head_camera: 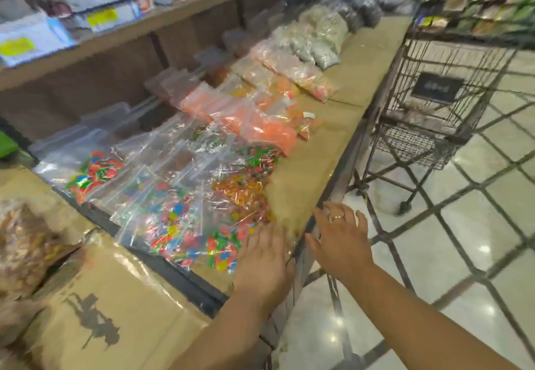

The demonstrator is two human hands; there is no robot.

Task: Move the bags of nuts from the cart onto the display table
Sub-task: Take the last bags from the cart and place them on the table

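1. Two bare hands reach in at the near edge of the tabletop (315, 167), which is covered in creased brown paper.
2. Left hand (265, 262) lies flat on a clear bag of multicoloured sweets (199, 236), fingers together, gripping nothing.
3. Right hand (338, 239) hovers just off the tabletop's edge, fingers spread and empty, a ring on one.
4. Glossy zip bags overlap along the tabletop: bright candies near, orange bags (252, 117) farther on, then pale and dark bags (327, 36), blurred.
5. A brownish bag that may hold nuts (20, 242) sits at far left on flattened cardboard (115, 291), cut by the frame.
6. Wire cart (434, 91) stands beside the tabletop on glossy tiled floor (463, 239); its contents are unclear.
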